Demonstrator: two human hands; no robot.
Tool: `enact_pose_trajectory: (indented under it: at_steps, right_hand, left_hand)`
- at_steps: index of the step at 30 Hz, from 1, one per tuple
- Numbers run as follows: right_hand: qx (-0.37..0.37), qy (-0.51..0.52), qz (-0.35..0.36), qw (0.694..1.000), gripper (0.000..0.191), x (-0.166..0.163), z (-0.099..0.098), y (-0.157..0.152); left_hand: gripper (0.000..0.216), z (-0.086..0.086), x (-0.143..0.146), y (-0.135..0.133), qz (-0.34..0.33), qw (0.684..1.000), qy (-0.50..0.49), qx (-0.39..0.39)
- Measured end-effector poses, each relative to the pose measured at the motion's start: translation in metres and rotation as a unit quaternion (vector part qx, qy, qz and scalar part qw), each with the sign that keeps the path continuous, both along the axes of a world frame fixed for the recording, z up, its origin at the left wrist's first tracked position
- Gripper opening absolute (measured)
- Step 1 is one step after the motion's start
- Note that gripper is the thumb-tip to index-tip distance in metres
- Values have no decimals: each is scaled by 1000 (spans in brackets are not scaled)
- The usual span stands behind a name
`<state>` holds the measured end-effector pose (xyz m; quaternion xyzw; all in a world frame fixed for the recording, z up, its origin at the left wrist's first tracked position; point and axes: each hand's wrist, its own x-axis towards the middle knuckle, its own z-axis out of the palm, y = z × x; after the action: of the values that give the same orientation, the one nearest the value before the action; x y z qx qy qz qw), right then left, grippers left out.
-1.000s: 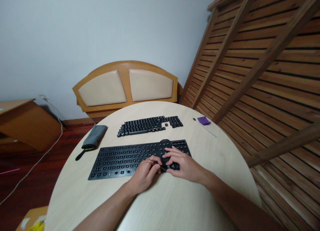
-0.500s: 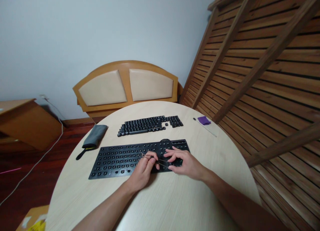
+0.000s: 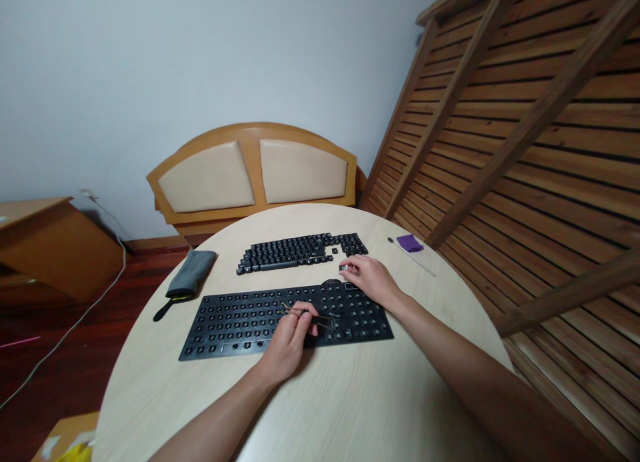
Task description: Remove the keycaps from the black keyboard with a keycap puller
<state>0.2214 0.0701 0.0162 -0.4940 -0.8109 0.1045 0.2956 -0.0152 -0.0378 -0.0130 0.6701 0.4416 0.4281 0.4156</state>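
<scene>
A black keyboard [image 3: 225, 322] with its keycaps off lies across the table in front of me, its switches bare. My left hand [image 3: 291, 335] is closed around a wire keycap puller [image 3: 327, 323], whose thin loops point right over the keyboard. Beyond the keyboard, the loose black keycaps [image 3: 283, 252] are laid out in keyboard order. My right hand [image 3: 370, 277] is past the keyboard's back edge, near the number-pad keycaps. Its thumb and fingers pinch a small keycap [image 3: 343, 268], partly hidden by the fingertips.
A grey pouch [image 3: 194, 273] with a black strap lies at the table's left. At right are a purple cloth [image 3: 410, 243] and a thin brush-like stick [image 3: 414, 257]. The round table [image 3: 350, 395] stands before a headboard [image 3: 253, 169]; wooden slats [image 3: 540, 162] lean on the right.
My right hand has moved from the keyboard's right part, away from me, to the loose keycaps, with a keycap in its fingers. My left hand stays over the keyboard with the puller.
</scene>
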Motion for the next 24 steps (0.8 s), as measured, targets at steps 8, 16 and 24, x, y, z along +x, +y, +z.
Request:
enact_pose_trajectory:
  at_steps: [8,16,24]
  right_hand:
    - [-49,-163,-96,981,19,-20,-1,41]
    - [-78,-182,-125,972,21,-29,0,52]
    - [-82,-162,-127,975,24,-32,0,55]
  left_hand:
    - [31,-3,0,1,-7,1000,-16,-10]
    - [30,0,-1,0,-6,1000,-13,-19]
    - [31,4,0,-1,-6,1000,-4,-23]
